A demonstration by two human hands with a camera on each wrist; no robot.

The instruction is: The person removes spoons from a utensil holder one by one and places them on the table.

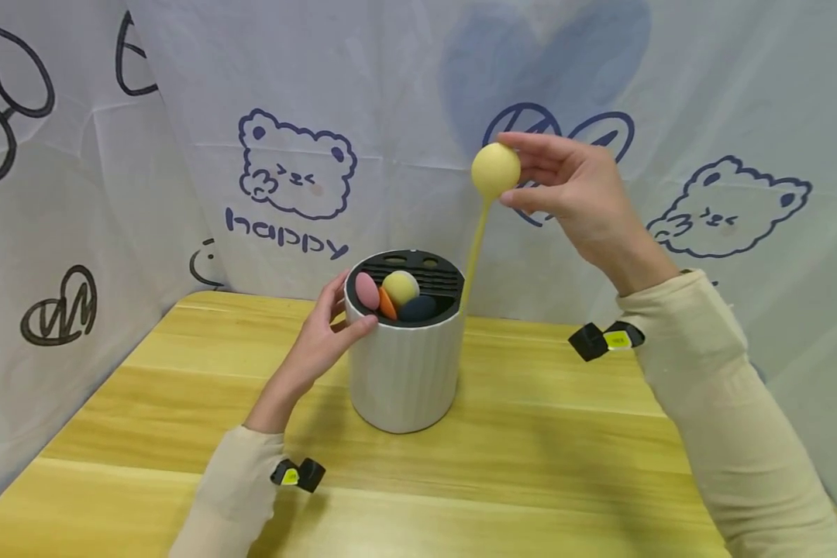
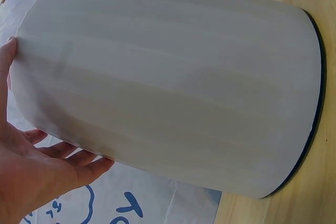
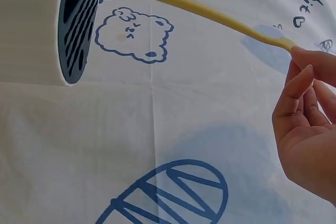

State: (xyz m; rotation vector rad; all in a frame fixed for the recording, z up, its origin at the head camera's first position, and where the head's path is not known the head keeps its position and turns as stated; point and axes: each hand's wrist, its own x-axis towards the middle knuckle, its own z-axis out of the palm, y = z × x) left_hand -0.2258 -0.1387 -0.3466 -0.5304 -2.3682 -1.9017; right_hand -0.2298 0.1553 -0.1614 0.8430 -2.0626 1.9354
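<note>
A white ribbed utensil holder (image 1: 404, 380) with a black slotted top stands upright on the table. My left hand (image 1: 324, 329) grips its upper left side, the thumb at the rim and the fingers around the wall, as the left wrist view (image 2: 52, 166) also shows. Above and right of the holder, my right hand (image 1: 579, 190) pinches the round head of a yellow spoon (image 1: 495, 170). The spoon's thin handle (image 3: 184, 6) slants down to the holder's right rim; I cannot tell whether its tip is inside.
Rounded pink (image 1: 366, 291), orange (image 1: 387, 304), yellow (image 1: 399, 288) and dark blue (image 1: 418, 308) heads sit in the holder's front opening. Slots (image 1: 432, 277) fill its back half. The wooden table (image 1: 530, 465) ends at a printed white cloth (image 1: 404, 93) hanging behind.
</note>
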